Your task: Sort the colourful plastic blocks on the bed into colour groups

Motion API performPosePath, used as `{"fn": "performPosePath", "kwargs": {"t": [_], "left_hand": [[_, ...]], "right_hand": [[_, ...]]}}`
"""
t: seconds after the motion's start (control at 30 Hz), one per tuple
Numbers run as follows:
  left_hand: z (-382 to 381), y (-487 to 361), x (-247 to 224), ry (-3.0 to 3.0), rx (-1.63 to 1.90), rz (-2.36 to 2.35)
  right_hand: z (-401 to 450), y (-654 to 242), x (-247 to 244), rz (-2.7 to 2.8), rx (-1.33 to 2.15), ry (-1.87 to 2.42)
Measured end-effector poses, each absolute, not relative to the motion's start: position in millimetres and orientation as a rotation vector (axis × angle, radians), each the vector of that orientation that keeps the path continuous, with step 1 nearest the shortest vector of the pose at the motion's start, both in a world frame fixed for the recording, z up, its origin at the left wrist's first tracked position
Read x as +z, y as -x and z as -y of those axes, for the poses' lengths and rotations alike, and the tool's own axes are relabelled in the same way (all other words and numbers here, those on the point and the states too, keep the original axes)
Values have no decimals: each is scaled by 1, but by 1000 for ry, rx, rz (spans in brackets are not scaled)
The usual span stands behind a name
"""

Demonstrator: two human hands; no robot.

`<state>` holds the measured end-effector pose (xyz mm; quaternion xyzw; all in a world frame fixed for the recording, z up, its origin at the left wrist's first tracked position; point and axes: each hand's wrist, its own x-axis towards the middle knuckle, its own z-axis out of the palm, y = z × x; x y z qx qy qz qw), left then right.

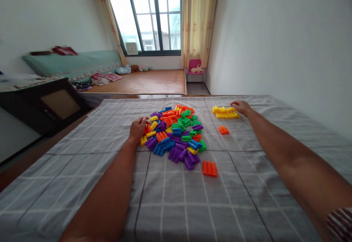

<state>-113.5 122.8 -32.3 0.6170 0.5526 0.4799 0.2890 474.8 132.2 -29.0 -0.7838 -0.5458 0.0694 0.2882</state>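
A mixed pile of plastic tube-shaped building pieces [176,134] in purple, blue, green, orange and yellow lies on the cloth-covered table. My left hand [139,127] rests at the pile's left edge with curled fingers, beside orange and yellow pieces; what its fingertips hold, if anything, is hidden. To the right of the pile, yellow tube pieces [226,113] are lined up in a block. My right hand [242,107] reaches the far right end of this block, its fingers closed at the last yellow piece. A small orange piece [223,130] lies just in front of the yellow block.
Another orange piece [209,168] of joined tubes lies nearer to me. The grey checked tablecloth [187,205] has a few wrinkles. Beyond the table are a low bed [154,80], a pink chair [194,66] and, at left, a dark cabinet [52,99].
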Motion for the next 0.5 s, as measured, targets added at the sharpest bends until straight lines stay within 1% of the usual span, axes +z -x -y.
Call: {"fn": "performPosePath", "kwargs": {"t": [0.17,0.2,0.33,0.5], "left_hand": [[-125,114,-35,-1641,1288,-1467],[-126,114,-35,-1640,1285,-1468],[-128,115,-37,-1652,1277,-1476],[-131,116,-40,-1674,1259,-1505]], "right_hand": [[-129,-473,-27,1416,467,2106],[-129,-472,-26,1408,459,2111],[-131,-468,-27,1419,253,2179],[-122,-461,-21,1518,169,2269]]}}
